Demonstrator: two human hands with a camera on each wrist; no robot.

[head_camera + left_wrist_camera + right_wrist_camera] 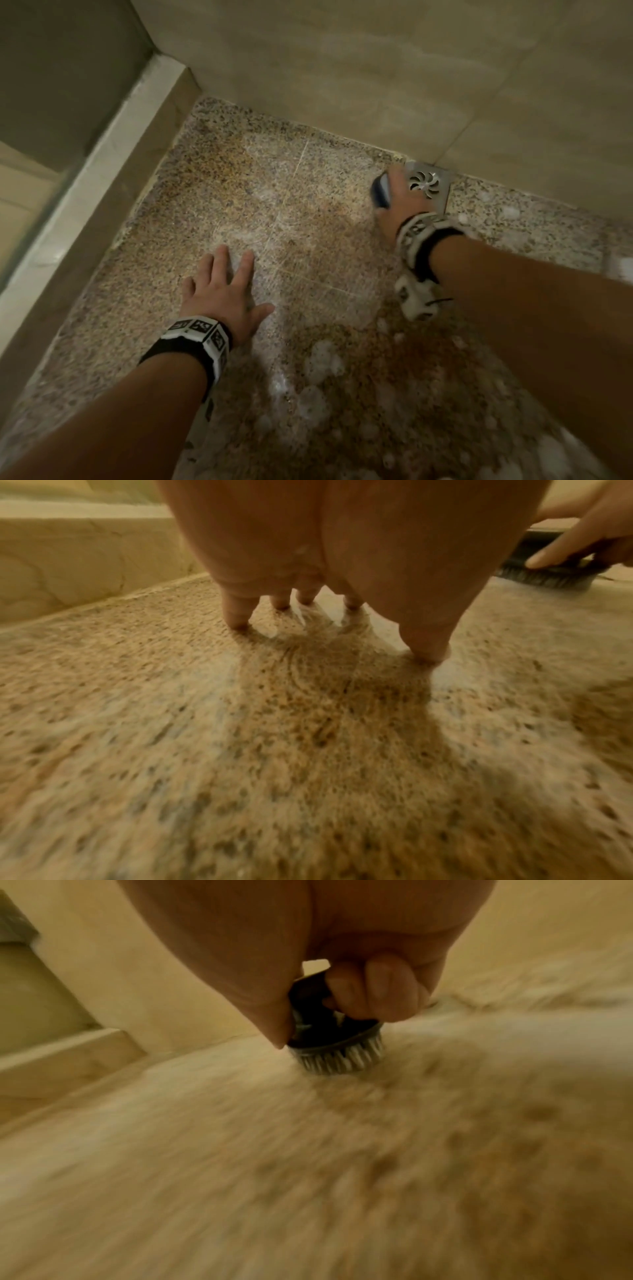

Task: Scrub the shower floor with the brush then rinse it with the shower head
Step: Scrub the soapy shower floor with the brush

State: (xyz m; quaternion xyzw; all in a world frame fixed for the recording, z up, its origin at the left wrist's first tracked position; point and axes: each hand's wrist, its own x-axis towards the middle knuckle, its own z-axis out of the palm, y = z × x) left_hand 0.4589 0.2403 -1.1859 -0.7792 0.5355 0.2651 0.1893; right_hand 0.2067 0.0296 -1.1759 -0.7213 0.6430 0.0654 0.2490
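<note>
Right hand (399, 202) curled round the brush (382, 193), fingers wrapped over its dark handle; right wrist view shows the thumb down one side and 2 knuckles folded over the top. Brush bristles (337, 1060) pressed onto the shower floor (239, 192), just beside the square metal drain (428, 181) in the far corner against the wall (342, 75). From the head view the hand partly covers the drain's near edge.

Left hand (226, 291) flat on the floor, fingers straight and spread, holding nothing. Left wrist view shows all 5 fingertips (238, 622) planted on the wet stone, palm arched above it.

Floor is speckled granite, filmed with white soap scum and streaks. Foam patches (322, 363) lie nearer the person, between the 2 forearms. Raised pale curb (102, 164) runs along the left edge. Hands well apart. Right wrist view heavily blurred.
</note>
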